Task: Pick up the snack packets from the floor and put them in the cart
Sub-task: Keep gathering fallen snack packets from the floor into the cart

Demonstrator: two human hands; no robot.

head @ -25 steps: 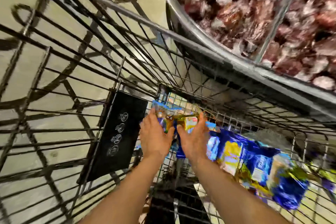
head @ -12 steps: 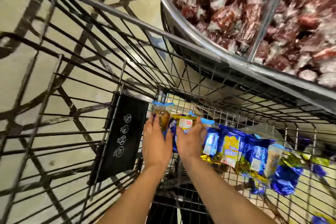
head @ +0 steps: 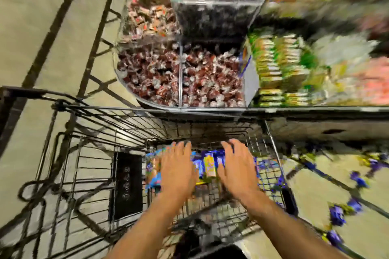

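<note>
Both my hands hover inside the black wire cart [head: 130,120], above its bottom. Blue and yellow snack packets [head: 207,164] lie on the cart floor under and between them. My left hand [head: 177,167] has its fingers spread over packets at the left, holding nothing. My right hand [head: 235,166] is also spread flat, palm down, over packets at the right. Several more blue packets [head: 355,178] lie scattered on the floor to the right of the cart. The frame is blurred by motion.
A clear bin of red wrapped sweets [head: 181,75] juts out just beyond the cart's far rim. Shelves with green and yellow packs [head: 280,65] stand at the right. A black plastic flap [head: 126,183] hangs in the cart at the left. Beige tiled floor [head: 42,27] spreads left.
My hands have let go of the packets they gripped; these now lie in the cart. Both hands have spread apart and opened. The view has swung up and right.
</note>
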